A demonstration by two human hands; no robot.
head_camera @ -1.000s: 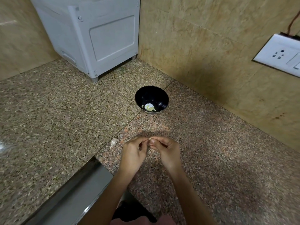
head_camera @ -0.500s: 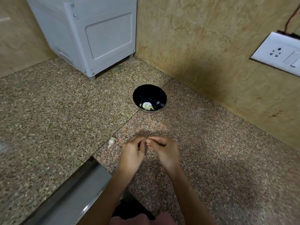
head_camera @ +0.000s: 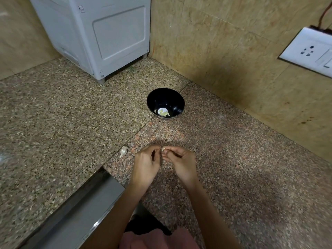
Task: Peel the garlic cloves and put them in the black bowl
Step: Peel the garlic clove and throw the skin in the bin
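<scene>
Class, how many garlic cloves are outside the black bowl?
2. Pinched clove between left hand and right hand; loose clove on the counter, left of them. Others possibly hidden.

Both our forearms reach forward from the lower edge of the view and come close together in front of us. Our left hand [head_camera: 146,163] and right hand [head_camera: 181,162] show their backs upward with the fingers curled. The thumb and forefinger tips of both pinch one small garlic clove [head_camera: 163,149] between them.

A home kitchen: granite counter [head_camera: 53,123], tiled wall [head_camera: 224,42], wall socket [head_camera: 309,53]
</scene>
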